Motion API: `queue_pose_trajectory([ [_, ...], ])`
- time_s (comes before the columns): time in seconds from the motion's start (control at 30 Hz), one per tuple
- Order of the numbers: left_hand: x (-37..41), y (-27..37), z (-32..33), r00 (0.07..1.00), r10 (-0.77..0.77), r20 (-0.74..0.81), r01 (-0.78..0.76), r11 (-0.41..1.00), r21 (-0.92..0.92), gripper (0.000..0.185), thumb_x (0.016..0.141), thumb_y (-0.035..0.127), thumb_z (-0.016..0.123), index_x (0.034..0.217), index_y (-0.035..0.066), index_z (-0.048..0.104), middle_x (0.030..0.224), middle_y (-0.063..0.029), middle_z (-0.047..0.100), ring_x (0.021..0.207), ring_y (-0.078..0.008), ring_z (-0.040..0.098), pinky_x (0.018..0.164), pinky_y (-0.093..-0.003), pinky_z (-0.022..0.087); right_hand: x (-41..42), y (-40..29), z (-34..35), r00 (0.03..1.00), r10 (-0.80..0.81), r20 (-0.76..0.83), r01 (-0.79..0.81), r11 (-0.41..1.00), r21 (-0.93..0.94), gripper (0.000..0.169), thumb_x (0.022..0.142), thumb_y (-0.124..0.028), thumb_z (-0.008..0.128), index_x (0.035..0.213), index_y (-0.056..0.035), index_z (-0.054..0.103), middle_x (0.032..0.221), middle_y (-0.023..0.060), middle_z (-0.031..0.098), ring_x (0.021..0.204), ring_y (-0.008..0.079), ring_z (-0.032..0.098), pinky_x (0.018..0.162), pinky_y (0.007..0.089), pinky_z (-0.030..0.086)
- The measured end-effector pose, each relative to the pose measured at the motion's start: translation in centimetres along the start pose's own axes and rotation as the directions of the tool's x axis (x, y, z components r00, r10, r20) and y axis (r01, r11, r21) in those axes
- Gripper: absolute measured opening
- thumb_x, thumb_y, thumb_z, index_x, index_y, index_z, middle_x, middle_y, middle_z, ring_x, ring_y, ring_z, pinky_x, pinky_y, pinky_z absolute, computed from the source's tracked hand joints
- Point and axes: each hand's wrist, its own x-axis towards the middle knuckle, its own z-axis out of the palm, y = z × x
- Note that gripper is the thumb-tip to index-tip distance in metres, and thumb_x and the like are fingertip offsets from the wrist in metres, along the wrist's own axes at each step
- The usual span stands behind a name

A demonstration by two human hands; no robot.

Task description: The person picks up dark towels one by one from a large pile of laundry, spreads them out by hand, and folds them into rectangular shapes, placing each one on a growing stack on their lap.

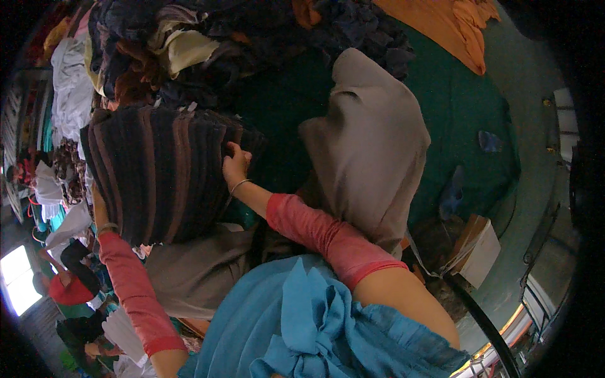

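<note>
A thick stack of folded dark and brown cloth pieces (160, 175) stands on edge over my lap, its layers running up and down in the view. My left hand (100, 208) lies along the stack's left side, its fingers mostly hidden behind the cloth. At the stack's right side is my right hand (237, 163), fingers curled against the outer layers, so the stack sits between both hands. Grey-brown cloth (373, 156) covers my raised knee to the right. Both forearms wear red sleeves, and a blue tied garment (302, 326) covers my front.
Dark, rust and pale yellow cloths (189, 47) lie heaped beyond the stack. A dark green sheet (453, 108) spreads under an orange cloth (453, 28). White cloth (71, 85) hangs at the left. A box (479, 250) and black tube (487, 326) are at right; other people work at lower left.
</note>
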Motion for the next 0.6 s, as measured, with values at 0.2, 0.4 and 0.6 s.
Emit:
queue_pose_trajectory([
  [0.2, 1.0, 0.8, 0.3, 1.0, 0.012, 0.004, -0.013, 0.994, 0.11, 0.054, 0.094, 0.049, 0.038, 0.131, 0.012, 0.047, 0.114, -0.0028, 0.058, 0.096, -0.0166, 0.059, 0.082, -0.0286, 0.046, 1.5, 1.5, 1.1, 0.99, -0.132, -0.049, 0.141, 0.956, 0.259, 0.04, 0.077, -0.004, 0.056, 0.117, -0.0069, 0.052, 0.113, 0.0156, 0.047, 0.103, 0.0269, 0.048, 0.09, 0.0388, 0.04],
  [0.4, 1.8, -0.8, -1.6, 0.997, 0.044, 0.07, -0.047, 0.998, 0.035, 0.049, 0.096, 0.042, 0.035, 0.132, 0.01, 0.043, 0.117, -0.0041, 0.056, 0.1, -0.0174, 0.057, 0.086, -0.029, 0.045, 0.9, 0.1, 0.1, 0.931, 0.36, 0.063, -0.299, 0.653, 0.696, 0.04, 0.084, -0.002, 0.048, 0.124, -0.0078, 0.047, 0.106, 0.0091, 0.052, 0.089, 0.0205, 0.054, 0.075, 0.0311, 0.05],
  [0.6, 0.7, 1.0, -0.1, 0.998, 0.046, 0.046, -0.049, 0.997, 0.062, 0.048, 0.096, 0.041, 0.037, 0.131, 0.01, 0.044, 0.117, -0.0039, 0.056, 0.101, -0.0173, 0.057, 0.088, -0.0296, 0.045, 3.2, 3.5, 1.8, 0.99, 0.127, 0.059, -0.14, 0.853, 0.504, 0.034, 0.079, -0.004, 0.057, 0.113, -0.0089, 0.054, 0.111, 0.0135, 0.049, 0.097, 0.0246, 0.051, 0.083, 0.0359, 0.045],
])
